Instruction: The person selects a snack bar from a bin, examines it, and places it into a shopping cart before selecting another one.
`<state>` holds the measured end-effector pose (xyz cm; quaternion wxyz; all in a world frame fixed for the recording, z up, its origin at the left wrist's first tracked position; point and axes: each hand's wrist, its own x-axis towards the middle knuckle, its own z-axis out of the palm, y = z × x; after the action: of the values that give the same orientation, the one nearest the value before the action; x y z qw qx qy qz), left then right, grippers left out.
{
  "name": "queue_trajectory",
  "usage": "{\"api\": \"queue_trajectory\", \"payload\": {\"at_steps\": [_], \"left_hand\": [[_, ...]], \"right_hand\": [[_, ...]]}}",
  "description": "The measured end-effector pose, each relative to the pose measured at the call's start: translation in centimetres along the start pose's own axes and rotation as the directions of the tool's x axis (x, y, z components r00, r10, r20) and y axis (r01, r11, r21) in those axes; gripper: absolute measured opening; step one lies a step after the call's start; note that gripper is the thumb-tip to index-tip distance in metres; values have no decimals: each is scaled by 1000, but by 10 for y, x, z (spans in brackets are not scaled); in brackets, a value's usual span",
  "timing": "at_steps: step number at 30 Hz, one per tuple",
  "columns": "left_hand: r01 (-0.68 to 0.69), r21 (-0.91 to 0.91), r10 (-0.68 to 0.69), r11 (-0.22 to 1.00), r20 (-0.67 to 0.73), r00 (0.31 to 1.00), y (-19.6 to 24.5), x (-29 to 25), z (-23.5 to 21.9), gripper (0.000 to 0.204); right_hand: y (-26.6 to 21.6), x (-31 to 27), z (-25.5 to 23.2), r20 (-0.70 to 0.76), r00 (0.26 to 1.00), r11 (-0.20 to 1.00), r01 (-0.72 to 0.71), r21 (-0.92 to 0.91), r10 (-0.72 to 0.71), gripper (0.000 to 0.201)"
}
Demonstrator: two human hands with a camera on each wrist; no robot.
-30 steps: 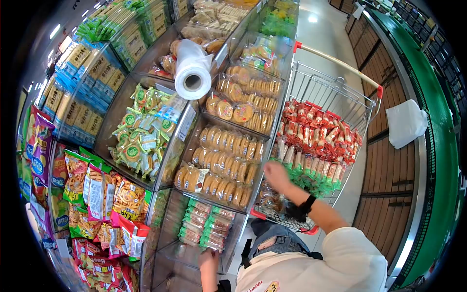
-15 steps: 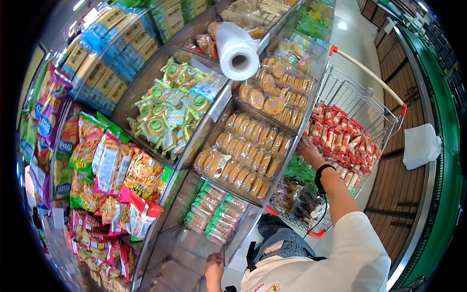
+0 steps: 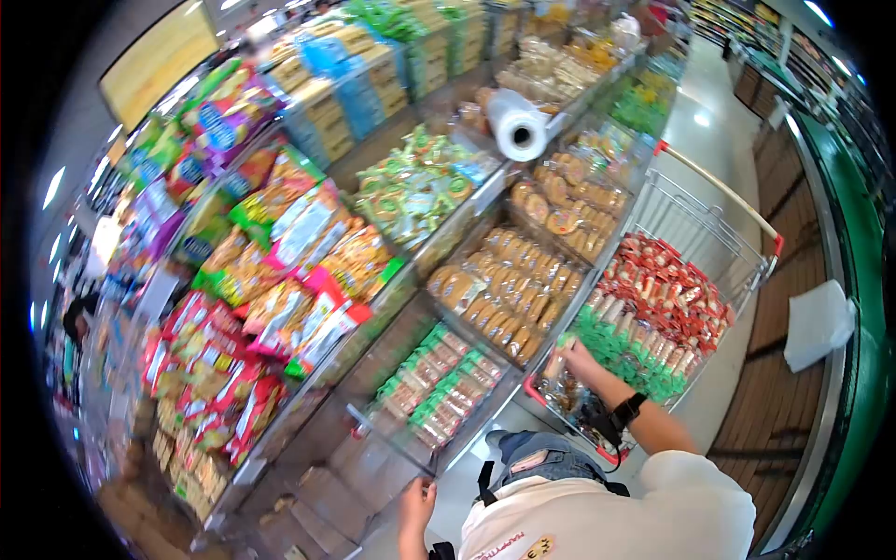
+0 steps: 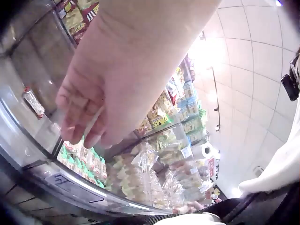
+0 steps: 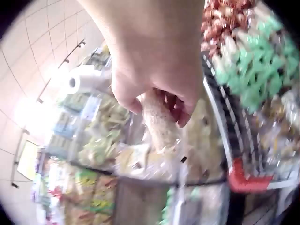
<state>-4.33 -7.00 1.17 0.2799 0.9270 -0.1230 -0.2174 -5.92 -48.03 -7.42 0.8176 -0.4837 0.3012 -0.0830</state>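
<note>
My right hand (image 3: 581, 361) is between the shelf edge and the cart. In the right wrist view it pinches a pale, speckled snack bar (image 5: 159, 123) in clear wrapping, the upper end hidden behind the fingers. My left hand (image 3: 416, 504), fingers loosely bent and holding nothing, is by the front edge of a clear bin. Green-ended wrapped bars (image 3: 434, 385) lie in rows in the bin beyond it. Red-wrapped bars (image 3: 665, 285) and more green-ended bars (image 3: 621, 347) fill part of the shopping cart (image 3: 695, 207) at the right.
Round packaged biscuits (image 3: 513, 289) fill the neighbouring bins. A plastic bag roll (image 3: 519, 131) stands above the dividers. Bagged snacks (image 3: 308, 243) are stacked at the left. White bags (image 3: 818, 325) hang from the counter (image 3: 863, 373) across the aisle.
My right hand went forward over the cart's bars, then came back toward me, now with a snack bar. The head view has swung left. My left hand stays by the bin edge.
</note>
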Motion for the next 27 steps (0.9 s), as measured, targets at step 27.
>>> {"api": "queue_trajectory", "payload": {"at_steps": [27], "left_hand": [[-91, -785, -113, 612, -200, 973, -37, -209, -21, 14]], "right_hand": [[40, -282, 282, 728, 8, 656, 426, -623, 686, 37]]}}
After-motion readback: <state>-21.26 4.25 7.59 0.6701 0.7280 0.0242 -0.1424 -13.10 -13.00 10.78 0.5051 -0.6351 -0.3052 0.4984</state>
